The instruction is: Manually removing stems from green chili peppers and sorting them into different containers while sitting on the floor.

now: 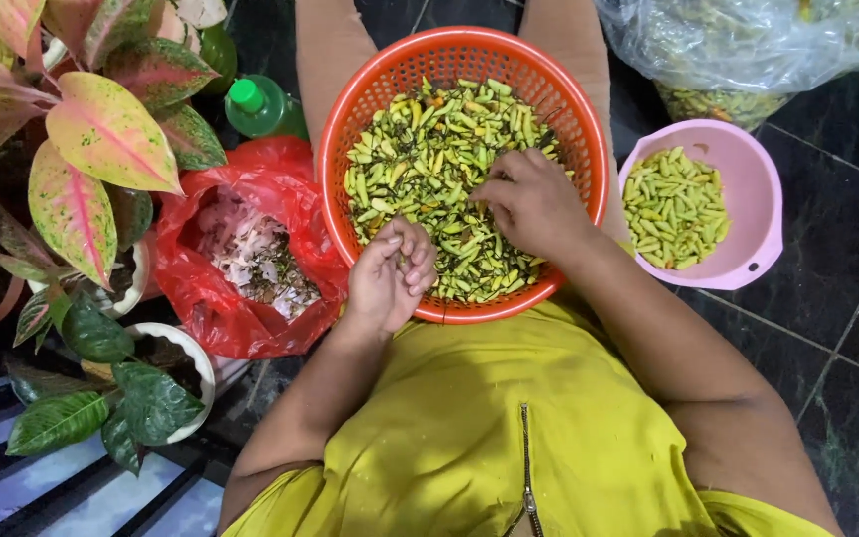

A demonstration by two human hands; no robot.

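Two hands work over an orange basket [589, 149] heaped with small green and yellow chillies [429, 159], seen from the head camera looking straight down. The right hand [534, 204] lies palm down on the pile near the basket's middle, fingers curled into the chillies; whether it grips one I cannot tell. The left hand [390, 273] hovers at the basket's near rim, fingers pinched together on something small, hidden by the fingertips. The hands are apart, with chillies between them. Right of the basket sits a pink bowl [758, 199] holding cleaner green chillies [673, 204]. Left of the basket, touching it, an open red plastic bag [251, 318] holds pale scraps. Beyond the bowl lies a clear plastic bag [748, 45] of more chillies. A green bottle [256, 104] stands just left of the basket's far side, beside potted plants [101, 149].
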